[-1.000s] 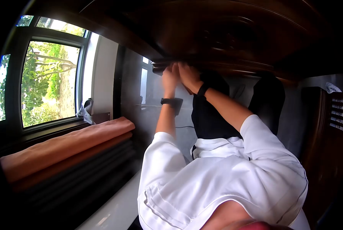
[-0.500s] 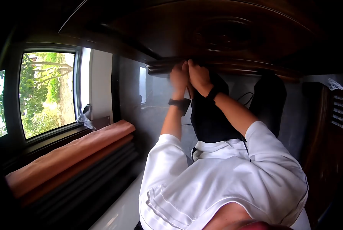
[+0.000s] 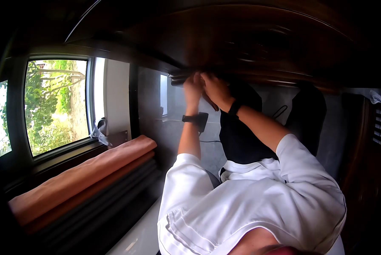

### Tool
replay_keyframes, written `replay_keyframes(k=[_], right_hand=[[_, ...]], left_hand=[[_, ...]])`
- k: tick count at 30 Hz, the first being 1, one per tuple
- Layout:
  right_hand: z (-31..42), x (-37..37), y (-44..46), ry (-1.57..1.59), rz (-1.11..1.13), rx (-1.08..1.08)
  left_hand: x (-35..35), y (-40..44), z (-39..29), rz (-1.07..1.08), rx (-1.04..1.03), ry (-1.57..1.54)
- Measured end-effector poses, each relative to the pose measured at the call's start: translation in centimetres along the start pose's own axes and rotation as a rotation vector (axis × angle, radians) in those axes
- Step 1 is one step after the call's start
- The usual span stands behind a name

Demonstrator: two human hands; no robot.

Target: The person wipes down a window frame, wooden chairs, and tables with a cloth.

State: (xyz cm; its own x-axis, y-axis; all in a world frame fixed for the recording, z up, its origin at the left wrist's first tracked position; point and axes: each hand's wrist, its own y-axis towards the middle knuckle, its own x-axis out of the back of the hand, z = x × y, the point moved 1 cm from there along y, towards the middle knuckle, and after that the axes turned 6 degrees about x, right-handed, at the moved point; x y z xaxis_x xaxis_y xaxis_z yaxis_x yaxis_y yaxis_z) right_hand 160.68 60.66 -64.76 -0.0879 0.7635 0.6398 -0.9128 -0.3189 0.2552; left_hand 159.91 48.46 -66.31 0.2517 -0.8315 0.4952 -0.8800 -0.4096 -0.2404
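I am seeing the left hand, slightly blurred, and the right hand meeting at the dark wooden edge. Both are showing curled fingers, with the tips close together. A narrow brown strip is appearing just below the fingers, between the hands and nearer the right palm, slanting toward the right wrist. From here I am failing to tell whether either hand is gripping it. Black trousers are showing beneath the right forearm.
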Motion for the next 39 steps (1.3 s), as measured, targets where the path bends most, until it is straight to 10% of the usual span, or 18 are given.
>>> replay_keyframes(k=[17, 31, 39], right_hand=[[2.3, -3.9, 3.2, 0.156, 0.107, 0.004], [6.6, 24.9, -0.7, 0.012, -0.889, 0.458], [0.0, 24.9, -3.0, 0.022, -0.884, 0.325]], left_hand=[[4.9, 1.9, 2.9, -0.012, 0.222, -0.202], [-2.5, -12.4, -26.4, -0.089, -1.019, -0.253], [-8.2, -14.0, -25.1, -0.101, -1.034, -0.074]])
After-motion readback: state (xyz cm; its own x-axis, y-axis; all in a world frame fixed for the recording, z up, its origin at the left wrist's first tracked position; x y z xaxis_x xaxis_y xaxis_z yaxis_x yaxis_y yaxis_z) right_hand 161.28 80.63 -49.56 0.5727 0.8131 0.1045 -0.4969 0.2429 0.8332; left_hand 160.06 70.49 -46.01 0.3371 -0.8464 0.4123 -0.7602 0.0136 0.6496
